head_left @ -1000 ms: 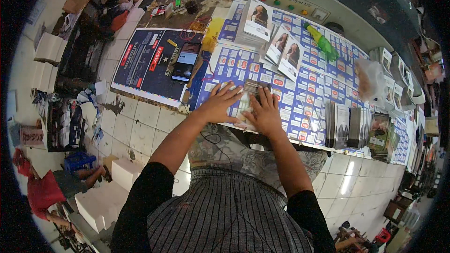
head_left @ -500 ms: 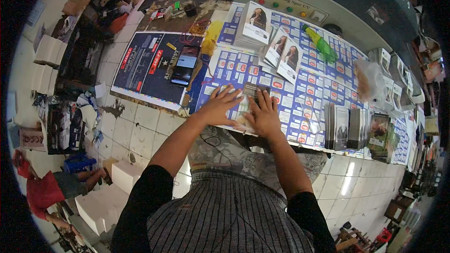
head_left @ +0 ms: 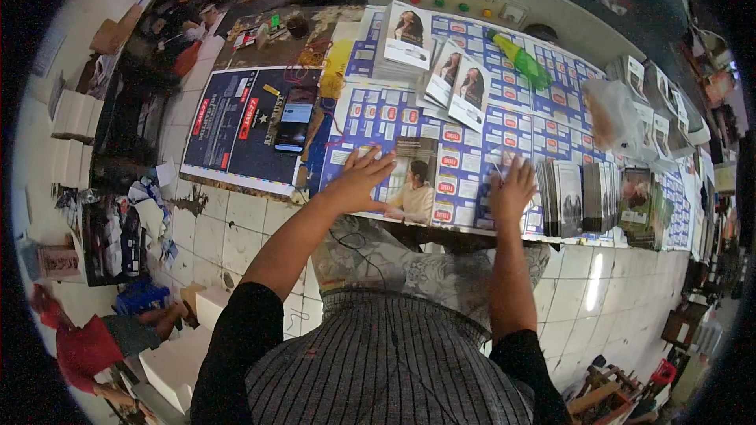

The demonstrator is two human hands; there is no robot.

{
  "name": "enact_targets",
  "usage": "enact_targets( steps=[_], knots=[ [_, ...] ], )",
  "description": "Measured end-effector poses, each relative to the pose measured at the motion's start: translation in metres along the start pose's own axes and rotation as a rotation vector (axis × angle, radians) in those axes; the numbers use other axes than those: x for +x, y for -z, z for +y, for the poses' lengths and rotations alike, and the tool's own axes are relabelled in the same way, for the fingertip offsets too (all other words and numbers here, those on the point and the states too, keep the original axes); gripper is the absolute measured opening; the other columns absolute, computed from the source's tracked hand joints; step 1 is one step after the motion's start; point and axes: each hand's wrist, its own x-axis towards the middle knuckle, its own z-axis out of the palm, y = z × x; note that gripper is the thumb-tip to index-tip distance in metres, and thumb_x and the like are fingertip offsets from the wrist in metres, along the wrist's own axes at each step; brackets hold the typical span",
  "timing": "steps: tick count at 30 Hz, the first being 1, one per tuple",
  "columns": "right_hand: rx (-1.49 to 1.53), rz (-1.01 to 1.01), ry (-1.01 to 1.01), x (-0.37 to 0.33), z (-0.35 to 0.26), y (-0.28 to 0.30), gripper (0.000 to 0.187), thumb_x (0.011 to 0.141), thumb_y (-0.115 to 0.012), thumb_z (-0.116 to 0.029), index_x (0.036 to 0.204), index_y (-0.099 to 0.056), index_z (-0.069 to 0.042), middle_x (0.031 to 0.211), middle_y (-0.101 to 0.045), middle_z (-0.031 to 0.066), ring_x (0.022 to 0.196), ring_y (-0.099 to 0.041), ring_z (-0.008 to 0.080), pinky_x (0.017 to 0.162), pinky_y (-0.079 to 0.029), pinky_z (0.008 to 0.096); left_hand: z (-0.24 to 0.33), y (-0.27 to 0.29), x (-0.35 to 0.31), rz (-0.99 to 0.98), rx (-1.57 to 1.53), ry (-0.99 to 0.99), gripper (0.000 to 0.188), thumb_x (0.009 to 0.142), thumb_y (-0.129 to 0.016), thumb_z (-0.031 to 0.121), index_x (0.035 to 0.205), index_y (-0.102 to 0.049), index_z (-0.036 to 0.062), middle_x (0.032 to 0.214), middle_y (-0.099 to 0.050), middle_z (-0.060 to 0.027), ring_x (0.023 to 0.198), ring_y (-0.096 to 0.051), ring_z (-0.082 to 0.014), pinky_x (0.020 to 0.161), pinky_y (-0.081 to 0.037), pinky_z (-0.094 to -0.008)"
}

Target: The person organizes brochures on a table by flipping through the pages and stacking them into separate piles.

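My left hand (head_left: 358,182) lies flat with its fingers spread over the left edge of a leaflet (head_left: 417,177). A person in a light top is pictured on it, under a dark upper band. My right hand (head_left: 512,190) is open, fingers stretched, on the blue printed sheet (head_left: 450,182) that covers the table. Just right of it, brochures (head_left: 563,198) stand in an upright row. Beyond my hands, loose brochures (head_left: 470,94) with a long-haired figure overlap beside a taller brochure stack (head_left: 405,39).
A phone (head_left: 295,122) rests on a dark poster (head_left: 252,122) at the left. Farther back lies a green bottle (head_left: 524,63), with a clear plastic bag (head_left: 614,114) right of it. Another person in a red shirt (head_left: 90,350) is low at the left, beside white blocks (head_left: 177,366).
My right hand has slid right, off the leaflet and onto the printed sheet, uncovering the leaflet's picture. My left hand has stayed on the leaflet. The view has shifted slightly.
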Motion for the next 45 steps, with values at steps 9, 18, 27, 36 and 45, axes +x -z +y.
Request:
enact_targets(
  steps=[9, 18, 27, 36, 45],
  knots=[
    [0.49, -0.432, 0.117, -0.021, -0.029, 0.047, 0.063, 0.079, -0.077, -0.013, 0.138, -0.054, -0.015, 0.12, -0.056, 0.0177, 0.101, -0.063, 0.036, 0.08, -0.054, 0.0468, 0.003, 0.009, 0.004, -0.008, 0.027, 0.008, 0.108, 0.072, -0.069, 0.073, 0.153, -0.036, 0.0099, 0.166, -0.021, -0.0061, 0.153, -0.015, -0.0329, 0.121, -0.01, -0.0585],
    [0.32, -0.279, 0.455, -0.003, -0.07, 0.035, 0.046, 0.086, -0.068, -0.024, 0.131, -0.063, -0.023, 0.1, -0.064, 0.0073, 0.094, -0.063, 0.0288, 0.076, -0.051, 0.0452, 0.013, 0.017, -0.001, -0.016, 0.155, 0.024, 0.107, 0.073, -0.066, 0.076, 0.151, -0.04, 0.0091, 0.164, -0.026, -0.0064, 0.152, -0.02, -0.033, 0.12, -0.01, -0.0598],
    [0.31, -0.148, 0.403, 0.049, -0.082, 0.018, 0.05, 0.081, -0.073, -0.017, 0.13, -0.065, -0.022, 0.098, -0.064, 0.0062, 0.093, -0.065, 0.0293, 0.079, -0.052, 0.0439, 0.016, 0.019, 0.0, -0.024, 0.155, 0.05, 0.097, 0.073, -0.072, 0.066, 0.149, -0.044, 0.0124, 0.163, -0.029, -0.006, 0.15, -0.023, -0.0335, 0.117, -0.01, -0.0644],
    [0.398, -0.256, 0.346, 0.062, -0.082, 0.034, 0.037, 0.088, -0.069, -0.028, 0.124, -0.068, -0.021, 0.098, -0.065, 0.0113, 0.089, -0.066, 0.0321, 0.076, -0.054, 0.044, 0.023, 0.028, 0.008, -0.138, 0.189, 0.084, 0.093, 0.074, -0.072, 0.068, 0.152, -0.04, 0.0306, 0.164, -0.024, -0.0087, 0.15, -0.02, -0.0389, 0.111, -0.017, -0.0752],
    [0.383, -0.647, 0.938, 0.002, -0.037, 0.059, 0.038, 0.086, -0.068, -0.027, 0.124, -0.068, -0.021, 0.1, -0.068, 0.0096, 0.096, -0.066, 0.0312, 0.081, -0.054, 0.0433, 0.014, 0.014, 0.005, -0.105, 0.186, 0.068, 0.093, 0.074, -0.07, 0.069, 0.153, -0.037, 0.0326, 0.164, -0.023, -0.0087, 0.151, -0.018, -0.0382, 0.113, -0.015, -0.0735]
  ],
)
